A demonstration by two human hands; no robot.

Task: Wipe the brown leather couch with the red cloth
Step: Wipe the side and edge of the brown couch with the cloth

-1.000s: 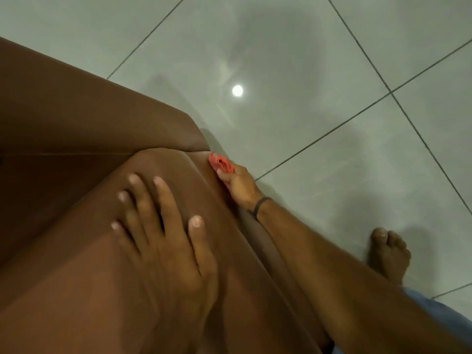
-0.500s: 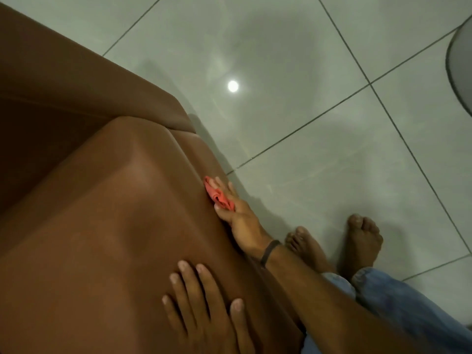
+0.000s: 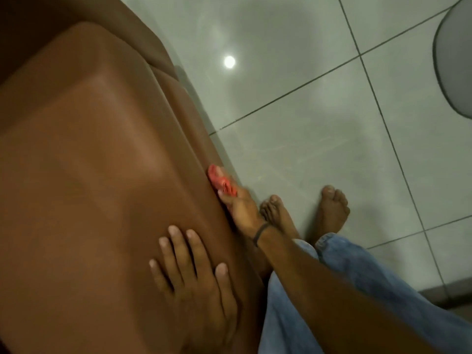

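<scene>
The brown leather couch [image 3: 84, 159] fills the left half of the view, its rounded top facing me and its outer side dropping toward the floor. My right hand [image 3: 241, 209] presses the bunched red cloth [image 3: 221, 181] against that outer side, just below the top edge; a dark band circles the wrist. My left hand [image 3: 191, 279] lies flat on the couch top near the bottom of the view, fingers spread and holding nothing.
Glossy grey floor tiles [image 3: 306, 139] with dark grout lines lie to the right of the couch. My bare feet [image 3: 332, 210] and blue jeans [image 3: 357, 277] stand close to the couch side. A round grey object [image 3: 454, 60] shows at the top right edge.
My right hand with the red cloth has slid along the couch's outer side toward me. My left hand has shifted back along the top. The view has turned, showing my feet.
</scene>
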